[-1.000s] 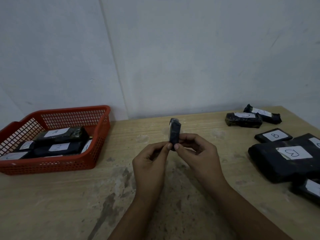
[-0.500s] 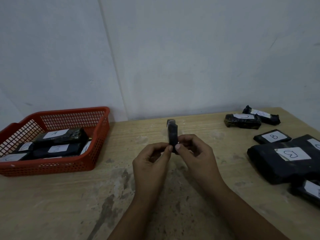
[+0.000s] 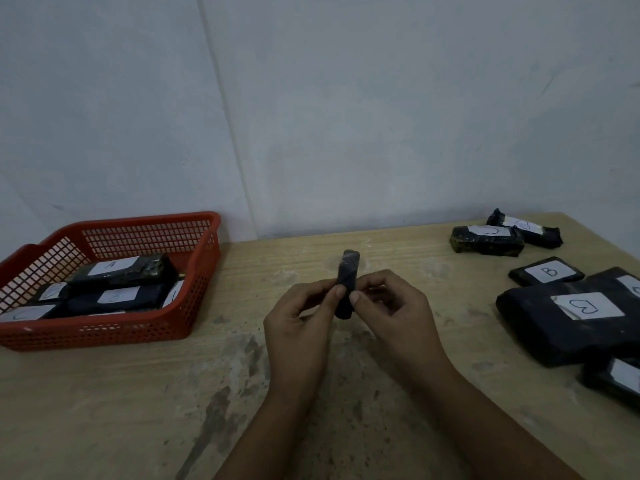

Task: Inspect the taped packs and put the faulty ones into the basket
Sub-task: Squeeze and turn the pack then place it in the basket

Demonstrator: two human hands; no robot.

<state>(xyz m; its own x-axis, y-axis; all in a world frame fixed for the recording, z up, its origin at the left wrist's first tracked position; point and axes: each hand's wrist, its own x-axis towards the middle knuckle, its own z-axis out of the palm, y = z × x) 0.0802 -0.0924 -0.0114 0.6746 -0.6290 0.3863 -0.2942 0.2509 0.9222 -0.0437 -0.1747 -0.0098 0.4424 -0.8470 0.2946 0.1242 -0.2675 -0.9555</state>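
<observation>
Bare grey walls meet behind a scuffed wooden worktop (image 3: 138,393). At its left edge a red basket (image 3: 194,306) holds several labelled packs, presumably rejects; unsorted packs (image 3: 568,320) crowd the right edge. Mid-table, left hand (image 3: 298,327) and right hand (image 3: 398,313) pinch a slim black pack (image 3: 347,271) upright, seemingly to check its taping.

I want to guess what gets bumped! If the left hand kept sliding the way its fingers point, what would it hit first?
Probably the right hand: the left hand points rightward at the small black pack both pinch, already touching it. Depth is hard to judge.
</observation>
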